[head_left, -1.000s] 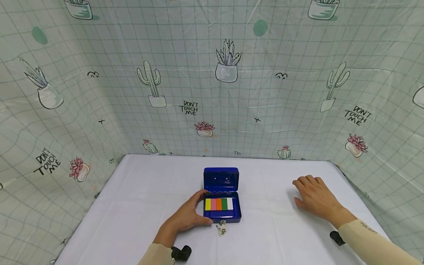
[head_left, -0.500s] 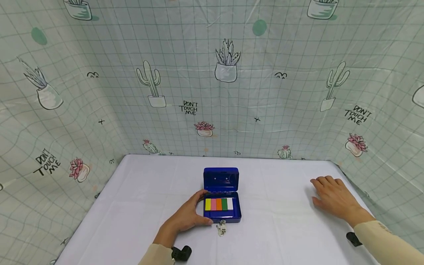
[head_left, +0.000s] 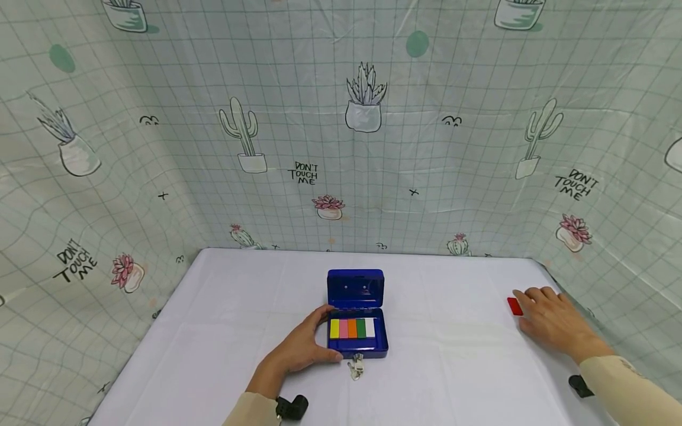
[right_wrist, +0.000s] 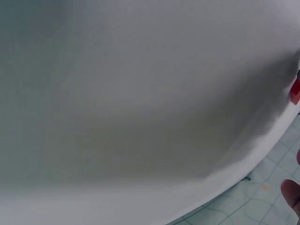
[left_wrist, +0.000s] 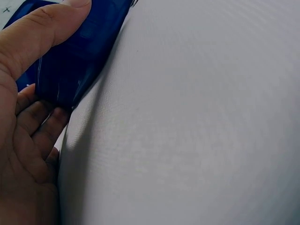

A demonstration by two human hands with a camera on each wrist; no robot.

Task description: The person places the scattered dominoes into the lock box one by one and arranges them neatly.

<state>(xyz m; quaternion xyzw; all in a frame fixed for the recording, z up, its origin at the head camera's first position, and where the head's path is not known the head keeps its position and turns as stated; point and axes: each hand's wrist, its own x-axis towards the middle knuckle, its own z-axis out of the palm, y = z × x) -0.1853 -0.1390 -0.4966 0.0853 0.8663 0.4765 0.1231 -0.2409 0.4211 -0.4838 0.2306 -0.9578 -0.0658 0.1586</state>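
An open blue cash box (head_left: 358, 349) stands on the white-covered table, its lid (head_left: 355, 288) raised behind it. Yellow, pink, orange, green and white blocks (head_left: 352, 328) lie side by side inside. My left hand (head_left: 300, 345) grips the box's left side, thumb along the front edge and fingers at the back, as the left wrist view also shows. Far to the right, my right hand (head_left: 558, 322) is over a red block (head_left: 514, 306), index finger and thumb close to its edges. Whether they pinch it I cannot tell; the right wrist view catches only fingertips (right_wrist: 291, 192) and part of the block.
A small lock with keys (head_left: 356, 367) hangs at the box's front. The tabletop (head_left: 240, 307) ends near my right hand. A printed cactus curtain (head_left: 298, 118) encloses the back and sides.
My right hand has moved right across the table, most of it in the first half second. The red block now shows beside its fingers. My left hand and the box have kept still.
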